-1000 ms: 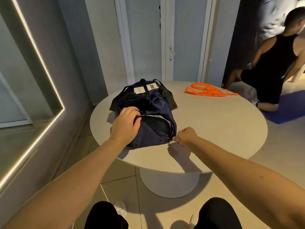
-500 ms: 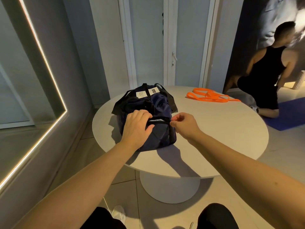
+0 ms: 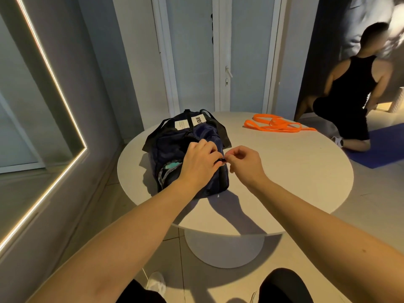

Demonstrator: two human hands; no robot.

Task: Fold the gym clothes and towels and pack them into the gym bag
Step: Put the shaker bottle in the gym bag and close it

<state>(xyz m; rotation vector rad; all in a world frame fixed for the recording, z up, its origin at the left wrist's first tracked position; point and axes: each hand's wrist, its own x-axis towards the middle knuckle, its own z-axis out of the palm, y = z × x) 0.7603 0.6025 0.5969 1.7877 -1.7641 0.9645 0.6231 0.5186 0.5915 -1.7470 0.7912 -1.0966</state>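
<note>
A navy gym bag [image 3: 172, 145] with black straps and white labels lies on the left part of a round white table [image 3: 284, 171]. My left hand [image 3: 199, 165] presses down on the bag's top, gripping the fabric beside the zip. My right hand [image 3: 242, 162] pinches the black zip pull [image 3: 222, 160] at the bag's right side. A gap at the near left end of the bag shows teal and grey cloth [image 3: 171, 168] inside.
Orange resistance bands [image 3: 275, 125] lie at the table's far right. A person in black kneels on a blue mat [image 3: 389, 147] on the floor to the right. A door stands behind the table and a lit mirror is on the left wall.
My right hand has travelled with the zip pull from the bag's near end up and along its top. My left hand shifted further along the bag. The camera view rose.
</note>
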